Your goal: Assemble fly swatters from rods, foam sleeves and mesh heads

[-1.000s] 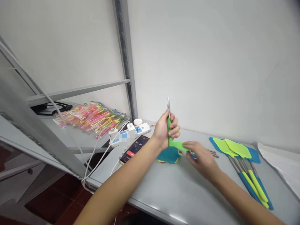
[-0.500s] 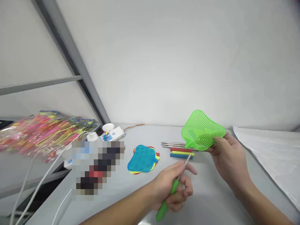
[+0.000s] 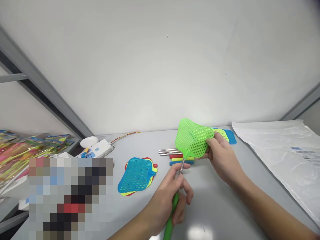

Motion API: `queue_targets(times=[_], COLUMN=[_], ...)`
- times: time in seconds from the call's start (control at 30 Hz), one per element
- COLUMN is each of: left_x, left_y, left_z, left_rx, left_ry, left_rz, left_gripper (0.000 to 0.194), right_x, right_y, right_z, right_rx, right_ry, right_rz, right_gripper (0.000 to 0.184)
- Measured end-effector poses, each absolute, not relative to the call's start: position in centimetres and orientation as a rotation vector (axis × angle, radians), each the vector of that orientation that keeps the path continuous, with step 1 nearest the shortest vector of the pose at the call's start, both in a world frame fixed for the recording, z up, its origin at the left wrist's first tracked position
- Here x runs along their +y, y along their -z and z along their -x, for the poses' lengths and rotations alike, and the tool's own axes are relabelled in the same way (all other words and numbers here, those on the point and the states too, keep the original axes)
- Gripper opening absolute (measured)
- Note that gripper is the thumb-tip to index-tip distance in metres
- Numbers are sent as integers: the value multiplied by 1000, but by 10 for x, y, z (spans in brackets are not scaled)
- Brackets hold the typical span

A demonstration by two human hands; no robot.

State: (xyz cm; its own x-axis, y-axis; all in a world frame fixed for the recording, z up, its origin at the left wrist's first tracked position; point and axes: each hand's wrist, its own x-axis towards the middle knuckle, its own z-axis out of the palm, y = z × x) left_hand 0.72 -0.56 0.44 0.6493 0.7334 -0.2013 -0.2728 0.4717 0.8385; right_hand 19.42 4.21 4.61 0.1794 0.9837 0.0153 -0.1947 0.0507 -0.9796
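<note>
My right hand (image 3: pixel 220 156) grips a green mesh swatter head (image 3: pixel 193 138) by its right edge, holding it above the grey table (image 3: pixel 225 203). My left hand (image 3: pixel 168 196) is closed round a green-sleeved metal handle (image 3: pixel 175 200). The handle's steel tip touches the socket at the bottom of the green head. Just behind the tip lie several loose handles (image 3: pixel 175 156) with red, yellow and blue sleeves. A stack of mesh heads (image 3: pixel 136 171), blue on top, lies flat to the left of my left hand.
A power strip (image 3: pixel 96 150) with a white plug and coloured wires sits at the back left. Bags of bright toys (image 3: pixel 22 146) lie on a shelf at far left. A clear plastic sheet (image 3: pixel 282 153) covers the right. Finished swatters (image 3: pixel 226 134) peek out behind my right hand.
The green head has come down and left toward the handle. My left hand has raised the handle's steel tip up to the head's socket. The camera has swung right.
</note>
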Motion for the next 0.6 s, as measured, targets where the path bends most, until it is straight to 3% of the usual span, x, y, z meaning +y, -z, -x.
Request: queue_targets(times=[0.6], left_x=[-7], left_y=[-3], left_z=[-7], left_rx=[618], left_ry=[-666], left_rz=[-848], left_gripper=[35], right_x=[46], right_y=[-41], right_z=[-187], right_rx=[-904], right_ry=[-1262], right_rz=[1072], right_gripper=[27])
